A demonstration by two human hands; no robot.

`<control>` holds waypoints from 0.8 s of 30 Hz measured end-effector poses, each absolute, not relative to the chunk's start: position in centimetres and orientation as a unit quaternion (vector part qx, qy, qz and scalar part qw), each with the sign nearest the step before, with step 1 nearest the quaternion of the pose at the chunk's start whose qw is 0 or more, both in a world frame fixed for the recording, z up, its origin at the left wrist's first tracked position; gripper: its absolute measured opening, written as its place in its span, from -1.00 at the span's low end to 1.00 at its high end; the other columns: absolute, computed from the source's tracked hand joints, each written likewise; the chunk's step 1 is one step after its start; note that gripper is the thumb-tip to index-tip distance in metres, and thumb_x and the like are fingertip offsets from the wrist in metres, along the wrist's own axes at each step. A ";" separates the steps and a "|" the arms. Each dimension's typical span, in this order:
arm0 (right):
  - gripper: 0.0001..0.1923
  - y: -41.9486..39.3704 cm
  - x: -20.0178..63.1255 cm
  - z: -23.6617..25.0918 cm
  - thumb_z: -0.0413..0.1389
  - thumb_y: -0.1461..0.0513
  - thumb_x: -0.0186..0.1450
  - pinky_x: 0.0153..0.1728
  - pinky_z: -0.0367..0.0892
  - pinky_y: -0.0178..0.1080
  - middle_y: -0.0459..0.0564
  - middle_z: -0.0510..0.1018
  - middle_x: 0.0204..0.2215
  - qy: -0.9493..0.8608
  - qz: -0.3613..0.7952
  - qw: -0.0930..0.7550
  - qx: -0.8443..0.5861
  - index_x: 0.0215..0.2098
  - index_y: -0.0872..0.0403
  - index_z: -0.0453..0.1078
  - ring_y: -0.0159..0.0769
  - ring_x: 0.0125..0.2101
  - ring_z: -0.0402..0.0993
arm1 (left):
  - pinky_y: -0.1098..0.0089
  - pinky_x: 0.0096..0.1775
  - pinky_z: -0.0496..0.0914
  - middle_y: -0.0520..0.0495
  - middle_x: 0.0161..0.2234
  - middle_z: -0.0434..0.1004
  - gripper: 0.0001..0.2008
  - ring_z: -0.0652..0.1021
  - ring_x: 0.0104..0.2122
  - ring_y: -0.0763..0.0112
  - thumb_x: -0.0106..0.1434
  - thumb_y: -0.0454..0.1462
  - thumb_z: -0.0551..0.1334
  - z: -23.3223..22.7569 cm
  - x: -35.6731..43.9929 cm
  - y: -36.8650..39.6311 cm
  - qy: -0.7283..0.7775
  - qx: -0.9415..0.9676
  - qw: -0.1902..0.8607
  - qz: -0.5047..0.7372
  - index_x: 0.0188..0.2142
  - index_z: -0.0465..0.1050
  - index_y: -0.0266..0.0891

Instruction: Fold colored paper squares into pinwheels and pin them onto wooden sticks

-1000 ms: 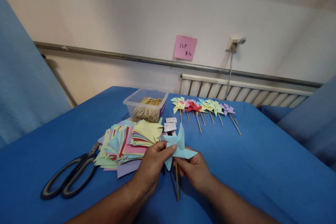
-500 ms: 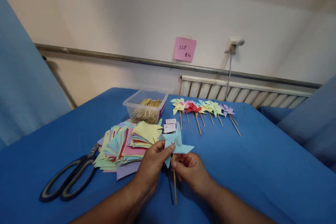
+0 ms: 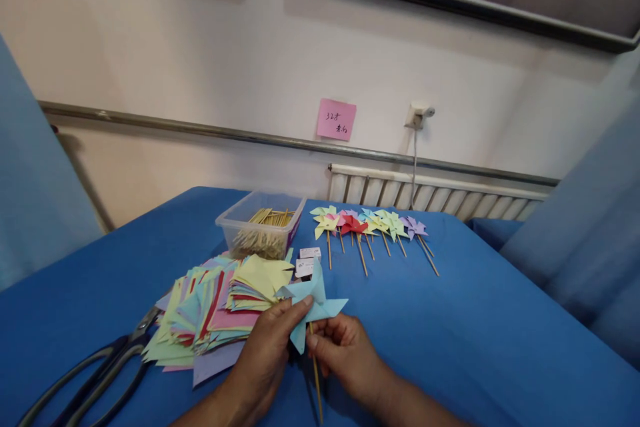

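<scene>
A light blue pinwheel (image 3: 313,303) is held low at the centre of the view, just above the blue surface (image 3: 475,340). Its paper is pinched between thumb and fingers of the left hand (image 3: 267,353). Its stick (image 3: 316,380) is gripped just under the paper by the closed fingers of the right hand (image 3: 340,347), and is seen running down toward the lower edge.

A fanned stack of coloured paper squares (image 3: 220,310) is laid just left of the left hand. Black-handled scissors (image 3: 95,370) are placed at the stack's left edge. A clear tub (image 3: 260,227) of sticks is set behind the stack. Two small white boxes (image 3: 306,261) are found between tub and pinwheel. A row of finished pinwheels (image 3: 365,227) is laid out farther back, right of the tub. A pink note (image 3: 336,119) is stuck on the wall.
</scene>
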State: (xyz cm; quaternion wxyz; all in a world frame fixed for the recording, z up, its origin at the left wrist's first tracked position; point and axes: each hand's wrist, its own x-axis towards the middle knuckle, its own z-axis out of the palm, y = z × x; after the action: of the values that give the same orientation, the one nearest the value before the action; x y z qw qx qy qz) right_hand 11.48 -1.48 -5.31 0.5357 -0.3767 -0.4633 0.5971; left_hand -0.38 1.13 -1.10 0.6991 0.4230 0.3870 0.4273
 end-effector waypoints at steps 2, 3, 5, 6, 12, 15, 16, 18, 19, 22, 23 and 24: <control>-0.66 -1.4 11.4 -5.3 0.22 0.02 0.06 -0.69 0.06 -0.43 -0.16 0.36 -0.64 -0.466 0.593 0.538 -0.377 -0.48 0.15 0.36 -0.54 -0.71 0.15 | 0.45 -0.49 0.24 0.00 -0.59 0.42 -0.76 0.39 -0.56 0.45 0.11 -0.14 0.25 -1.0 -0.4 1.1 0.390 0.421 0.698 0.428 -0.50 0.44 -0.30; -0.65 -1.4 11.4 -5.3 0.22 0.02 0.05 -0.70 0.06 -0.43 -0.16 0.36 -0.64 -0.466 0.592 0.539 -0.378 -0.48 0.15 0.36 -0.54 -0.71 0.15 | 0.45 -0.49 0.24 0.00 -0.59 0.43 -0.76 0.39 -0.57 0.45 0.12 -0.14 0.24 -1.0 -0.3 1.1 0.389 0.422 0.699 0.427 -0.50 0.44 -0.30; -0.64 -1.3 11.4 -5.3 0.23 0.01 0.05 -0.70 0.06 -0.43 -0.16 0.36 -0.64 -0.465 0.590 0.543 -0.376 -0.47 0.15 0.35 -0.54 -0.71 0.16 | 0.45 -0.48 0.25 0.01 -0.59 0.43 -0.77 0.39 -0.58 0.47 0.13 -0.15 0.24 -1.0 -0.3 1.1 0.383 0.425 0.700 0.429 -0.50 0.45 -0.30; -0.64 -1.3 11.4 -5.2 0.23 0.01 0.05 -0.70 0.06 -0.43 -0.16 0.36 -0.63 -0.466 0.590 0.543 -0.374 -0.47 0.15 0.35 -0.54 -0.71 0.15 | 0.45 -0.47 0.26 0.01 -0.60 0.43 -0.78 0.38 -0.58 0.47 0.13 -0.16 0.24 -1.0 -0.3 1.1 0.380 0.425 0.699 0.431 -0.50 0.45 -0.29; -0.60 -1.2 11.3 -5.4 0.23 -0.02 0.03 -0.70 0.07 -0.44 -0.17 0.36 -0.65 -0.472 0.590 0.534 -0.380 -0.47 0.16 0.34 -0.56 -0.72 0.15 | 0.46 -0.44 0.27 0.05 -0.61 0.43 -0.79 0.39 -0.56 0.47 0.09 -0.17 0.27 -1.1 -0.3 1.4 0.391 0.417 0.689 0.446 -0.54 0.45 -0.27; -0.58 -1.1 11.3 -5.8 0.25 -0.03 -0.01 -0.70 0.08 -0.45 -0.21 0.32 -0.68 -0.472 0.598 0.517 -0.389 -0.48 0.14 0.31 -0.57 -0.73 0.12 | 0.47 -0.41 0.27 0.07 -0.60 0.43 -0.79 0.38 -0.54 0.47 0.05 -0.15 0.30 -0.8 -0.5 1.6 0.414 0.415 0.665 0.462 -0.55 0.44 -0.26; -0.58 -1.1 11.3 -6.0 0.26 -0.03 -0.03 -0.70 0.09 -0.45 -0.23 0.31 -0.68 -0.474 0.600 0.513 -0.389 -0.48 0.13 0.31 -0.58 -0.73 0.12 | 0.46 -0.39 0.27 0.08 -0.59 0.43 -0.78 0.39 -0.53 0.47 0.04 -0.15 0.30 -0.7 -0.5 1.6 0.422 0.415 0.655 0.470 -0.55 0.43 -0.26; -0.58 -1.1 11.3 -6.2 0.28 -0.02 -0.05 -0.69 0.11 -0.44 -0.24 0.30 -0.68 -0.478 0.603 0.508 -0.387 -0.49 0.12 0.29 -0.57 -0.72 0.13 | 0.46 -0.36 0.28 0.09 -0.59 0.41 -0.79 0.39 -0.50 0.46 0.01 -0.16 0.32 -0.3 -0.6 1.6 0.433 0.413 0.634 0.490 -0.56 0.42 -0.25; -0.58 -1.1 11.3 -6.2 0.28 -0.02 -0.05 -0.68 0.12 -0.44 -0.24 0.30 -0.68 -0.480 0.603 0.507 -0.386 -0.49 0.12 0.29 -0.57 -0.72 0.13 | 0.46 -0.35 0.27 0.10 -0.59 0.40 -0.80 0.38 -0.49 0.46 0.00 -0.17 0.33 -0.1 -0.7 1.6 0.437 0.412 0.625 0.499 -0.56 0.42 -0.25; -0.57 -1.2 11.3 -6.3 0.30 -0.02 -0.08 -0.68 0.12 -0.43 -0.24 0.30 -0.68 -0.482 0.607 0.497 -0.391 -0.50 0.11 0.28 -0.56 -0.72 0.15 | 0.44 -0.34 0.27 0.11 -0.59 0.37 -0.80 0.38 -0.49 0.45 -0.03 -0.19 0.35 0.1 -0.8 1.6 0.441 0.410 0.611 0.513 -0.57 0.41 -0.26; -0.56 -1.2 11.2 -6.3 0.30 -0.02 -0.10 -0.68 0.12 -0.42 -0.24 0.31 -0.68 -0.481 0.608 0.494 -0.394 -0.51 0.11 0.27 -0.56 -0.72 0.15 | 0.43 -0.34 0.28 0.10 -0.58 0.38 -0.80 0.38 -0.48 0.44 -0.03 -0.19 0.35 0.1 -0.8 1.6 0.439 0.410 0.613 0.513 -0.56 0.41 -0.26; -0.55 -1.2 11.2 -6.3 0.31 -0.02 -0.11 -0.68 0.12 -0.42 -0.24 0.31 -0.68 -0.480 0.609 0.493 -0.396 -0.52 0.10 0.26 -0.55 -0.72 0.15 | 0.42 -0.34 0.28 0.09 -0.58 0.38 -0.80 0.39 -0.48 0.42 -0.02 -0.18 0.34 0.0 -0.8 1.6 0.437 0.411 0.617 0.510 -0.56 0.41 -0.26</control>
State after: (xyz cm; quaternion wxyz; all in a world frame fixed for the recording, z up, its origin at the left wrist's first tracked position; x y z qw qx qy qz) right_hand 11.21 -1.18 -6.27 0.4926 -0.3964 -0.4795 0.6086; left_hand -0.79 1.61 0.03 0.6165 0.4109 0.4373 0.5098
